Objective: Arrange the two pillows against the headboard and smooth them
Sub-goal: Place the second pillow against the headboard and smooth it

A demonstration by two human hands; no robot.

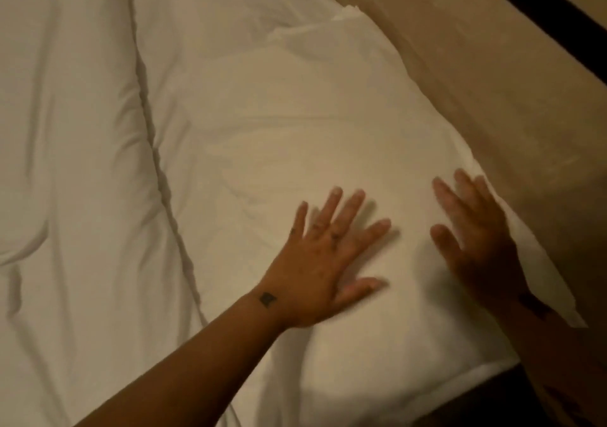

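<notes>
A white pillow [295,137] lies along the tan headboard [486,104], its long edge touching it. A second white pillow [223,3] lies beyond it at the top, also next to the headboard, and partly cut off by the frame. My left hand [325,262] rests flat on the near pillow with fingers spread. My right hand [473,233] lies flat on the same pillow close to the headboard edge, fingers apart. Neither hand holds anything. Both hands look slightly blurred.
A white duvet [72,164] covers the bed to the left of the pillows, with soft creases. A dark band [558,9] runs across the upper right above the headboard. A dark gap [492,400] shows below the pillow's near end.
</notes>
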